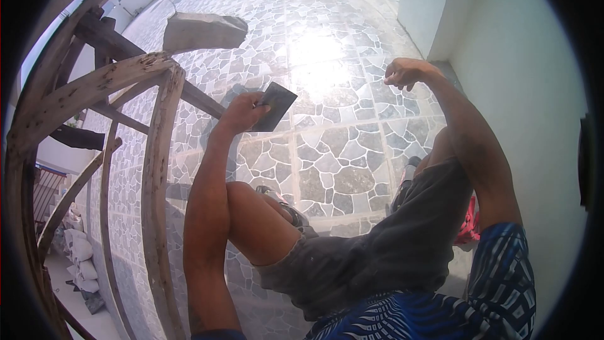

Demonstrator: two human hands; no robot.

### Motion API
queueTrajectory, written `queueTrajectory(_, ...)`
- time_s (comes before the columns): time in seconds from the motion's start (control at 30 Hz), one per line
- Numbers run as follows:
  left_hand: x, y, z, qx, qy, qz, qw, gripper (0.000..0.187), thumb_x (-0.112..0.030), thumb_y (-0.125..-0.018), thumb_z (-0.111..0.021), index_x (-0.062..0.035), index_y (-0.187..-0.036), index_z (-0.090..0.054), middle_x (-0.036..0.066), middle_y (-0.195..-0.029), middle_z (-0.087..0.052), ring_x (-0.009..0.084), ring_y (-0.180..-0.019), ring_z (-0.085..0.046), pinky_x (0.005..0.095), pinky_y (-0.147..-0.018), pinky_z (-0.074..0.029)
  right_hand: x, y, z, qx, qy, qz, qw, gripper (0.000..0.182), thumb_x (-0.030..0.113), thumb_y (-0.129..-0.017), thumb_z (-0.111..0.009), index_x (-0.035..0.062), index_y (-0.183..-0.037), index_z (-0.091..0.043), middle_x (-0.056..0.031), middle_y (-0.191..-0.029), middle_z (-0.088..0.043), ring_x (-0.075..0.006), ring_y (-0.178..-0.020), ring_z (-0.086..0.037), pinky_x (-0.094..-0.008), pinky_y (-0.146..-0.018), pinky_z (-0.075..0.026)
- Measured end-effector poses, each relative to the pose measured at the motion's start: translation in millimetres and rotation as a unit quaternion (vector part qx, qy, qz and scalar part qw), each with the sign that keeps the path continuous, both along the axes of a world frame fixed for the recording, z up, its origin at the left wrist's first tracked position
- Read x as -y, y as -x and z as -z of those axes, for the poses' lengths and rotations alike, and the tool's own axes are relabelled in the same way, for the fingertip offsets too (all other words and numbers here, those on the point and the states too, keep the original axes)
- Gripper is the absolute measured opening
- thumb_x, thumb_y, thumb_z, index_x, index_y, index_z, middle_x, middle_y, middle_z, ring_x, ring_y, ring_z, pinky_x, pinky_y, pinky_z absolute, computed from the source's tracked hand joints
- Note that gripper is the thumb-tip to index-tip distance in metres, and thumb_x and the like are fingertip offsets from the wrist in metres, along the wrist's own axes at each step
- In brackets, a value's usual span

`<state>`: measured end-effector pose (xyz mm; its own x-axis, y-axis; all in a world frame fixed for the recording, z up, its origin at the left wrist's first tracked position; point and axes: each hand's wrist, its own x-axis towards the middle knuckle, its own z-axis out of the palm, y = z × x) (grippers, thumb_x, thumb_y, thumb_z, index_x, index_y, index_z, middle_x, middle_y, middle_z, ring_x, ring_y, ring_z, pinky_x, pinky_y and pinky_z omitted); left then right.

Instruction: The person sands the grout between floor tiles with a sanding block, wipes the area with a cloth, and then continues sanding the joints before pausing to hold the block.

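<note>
My left hand (240, 114) is closed on a thin, flat, dark rectangular piece (277, 106), with the thumb lying over its near face. The exact kind of this piece does not show. Farther right, my right hand (406, 74) is raised in front of the pale wall's foot. Its fingers are curled in, and whatever is between them, if anything, is too small to make out. The two hands are well apart, both above the stone-patterned floor (343, 145).
A rough wooden frame (157, 170) stands close along my left side. A pale block-like slab (204, 30) is beyond it. The white wall (516, 101) rises on my right. Pale sacks (80, 258) lie lower left, and something red (469, 226) is by my right hip.
</note>
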<state>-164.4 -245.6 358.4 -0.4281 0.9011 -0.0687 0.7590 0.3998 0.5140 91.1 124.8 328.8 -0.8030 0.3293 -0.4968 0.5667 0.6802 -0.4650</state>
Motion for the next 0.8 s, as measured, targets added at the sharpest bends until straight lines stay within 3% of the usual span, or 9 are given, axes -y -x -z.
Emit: queueTrajectory(0.8,0.7,0.8,2.1,0.018,-0.006,-0.012,1.000,0.028,-0.020,-0.090,-0.066,-0.0015,-0.110,-0.070,0.014,-0.089,-0.070,0.0226,-0.078,-0.066,0.0384,-0.073,-0.052,-1.0,2.4,1.6,-0.010,-0.004,-0.009,1.000,0.044,0.031,-0.095,-0.060,-0.0037,-0.122,-0.064,-0.0153,-0.097,-0.069,-0.0254,-0.091,-0.070,-0.0372,-0.074,-0.062)
